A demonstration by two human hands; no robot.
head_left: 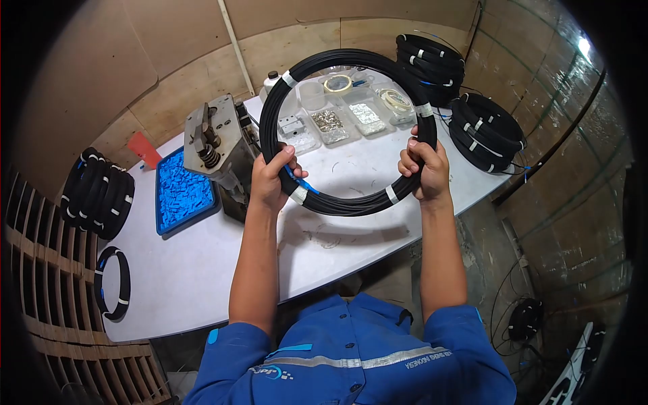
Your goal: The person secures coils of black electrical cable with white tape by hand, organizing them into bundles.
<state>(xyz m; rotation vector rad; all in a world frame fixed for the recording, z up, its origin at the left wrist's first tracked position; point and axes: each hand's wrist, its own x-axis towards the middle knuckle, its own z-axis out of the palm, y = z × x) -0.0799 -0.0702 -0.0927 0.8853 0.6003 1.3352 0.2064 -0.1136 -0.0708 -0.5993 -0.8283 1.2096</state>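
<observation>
I hold a large coil of black cable [337, 61] up over the white table [202, 270]. The coil is bound with several white tape bands, and a blue connector end [302, 182] sticks out near its lower left. My left hand [271, 177] grips the coil's left side, fingers wrapped around the bundle. On the right side of the coil, my right hand [425, 169] is closed around it just below a white band.
A metal press tool [214, 145] and a blue tray of blue parts [181, 192] stand at left. Clear boxes of small parts [347, 116] and tape rolls lie behind the coil. Finished coils are stacked at back right [459, 94] and far left [98, 192]; one lies alone [113, 282].
</observation>
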